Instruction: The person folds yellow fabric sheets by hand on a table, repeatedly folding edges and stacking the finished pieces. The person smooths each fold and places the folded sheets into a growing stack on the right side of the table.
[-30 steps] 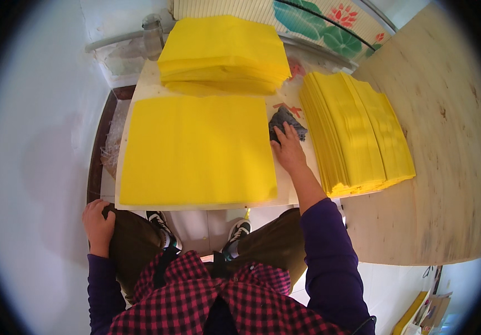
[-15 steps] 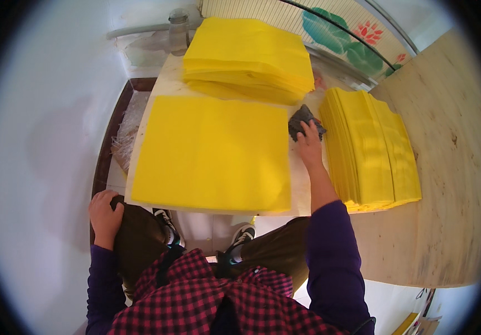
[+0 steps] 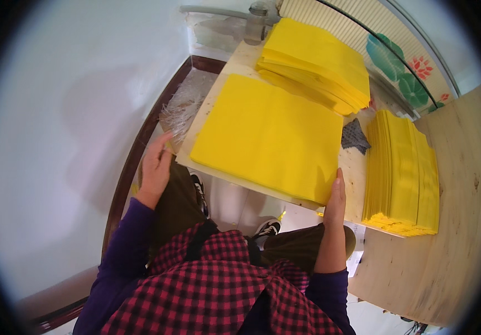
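A flat stack of yellow fabric-like sheets (image 3: 268, 139) lies at the front of the wooden table. My right hand (image 3: 336, 202) is at its near right corner, fingers straight along the edge, gripping nothing. My left hand (image 3: 156, 170) is in the air over my left thigh, off the table's front left corner, with fingers apart and nothing in it. A crumpled dark grey cloth (image 3: 355, 137) rests to the right of the stack, beyond my right hand.
Behind is another yellow pile (image 3: 316, 61), slightly fanned. A folded yellow pile (image 3: 401, 173) stands at the right, beside a large wooden board (image 3: 458, 212). A glass jar (image 3: 257, 25) stands at the far left corner. The white wall (image 3: 95, 111) is close on my left.
My right hand has let go of the grey cloth and moved nearer, to the stack's edge. My left hand has lifted off my knee. The view has turned.
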A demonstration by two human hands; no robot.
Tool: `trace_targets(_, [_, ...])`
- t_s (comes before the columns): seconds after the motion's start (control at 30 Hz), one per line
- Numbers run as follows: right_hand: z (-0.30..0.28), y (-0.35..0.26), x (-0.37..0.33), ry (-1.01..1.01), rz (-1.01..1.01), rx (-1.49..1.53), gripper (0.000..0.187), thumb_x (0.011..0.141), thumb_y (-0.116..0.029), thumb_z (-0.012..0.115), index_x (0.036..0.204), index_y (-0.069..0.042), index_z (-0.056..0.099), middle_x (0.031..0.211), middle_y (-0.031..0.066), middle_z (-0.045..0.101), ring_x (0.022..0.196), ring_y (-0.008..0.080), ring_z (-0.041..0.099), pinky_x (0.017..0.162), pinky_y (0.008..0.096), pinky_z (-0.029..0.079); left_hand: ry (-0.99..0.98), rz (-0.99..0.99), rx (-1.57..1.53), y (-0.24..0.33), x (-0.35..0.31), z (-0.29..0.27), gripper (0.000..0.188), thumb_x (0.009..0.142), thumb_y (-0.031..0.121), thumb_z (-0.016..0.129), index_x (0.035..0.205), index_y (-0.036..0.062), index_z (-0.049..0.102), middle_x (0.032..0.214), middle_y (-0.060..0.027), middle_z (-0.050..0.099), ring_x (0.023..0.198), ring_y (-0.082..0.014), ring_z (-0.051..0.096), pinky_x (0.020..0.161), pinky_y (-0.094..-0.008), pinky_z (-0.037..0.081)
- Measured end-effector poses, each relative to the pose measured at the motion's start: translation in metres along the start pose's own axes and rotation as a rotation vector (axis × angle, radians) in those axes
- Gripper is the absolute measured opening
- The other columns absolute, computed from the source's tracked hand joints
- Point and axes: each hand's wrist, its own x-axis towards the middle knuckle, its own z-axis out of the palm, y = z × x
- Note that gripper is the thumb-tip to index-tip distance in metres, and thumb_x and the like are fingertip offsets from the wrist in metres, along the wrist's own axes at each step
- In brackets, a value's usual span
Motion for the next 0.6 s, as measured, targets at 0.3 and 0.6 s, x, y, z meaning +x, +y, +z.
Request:
trace_targets(0.3, [0.008,-0.004,-0.003,0.011,-0.003,-0.026,0.052,0.1,-0.027,0.047,0.145,-0.002,0.035,0.152,0.018,0.033,0.139,0.0261,0.034,0.112,0.0332,0.028,-0.154,-0.171,-0.393,0.02,0.022,0.052,0.049,0.102,0.029,0.048,0.14,-0.0013,0.043,0.141,-0.0131,0.048,0.131,-0.0201,0.043,0.109,-0.0299,0.03])
trace_targets(0.6, [0.013,-0.003,-0.009,0.027,-0.006,-0.005,0.056,0.101,-0.028,0.046,0.146,0.002,0.031,0.151,0.0197,0.034,0.138,0.0269,0.036,0.111,0.0323,0.029,-0.205,-0.295,-0.417,0.028,0.035,0.075,0.056,0.102,0.038,0.045,0.143,-0.0006,0.041,0.144,-0.0128,0.045,0.135,-0.0193,0.039,0.111,-0.0287,0.027])
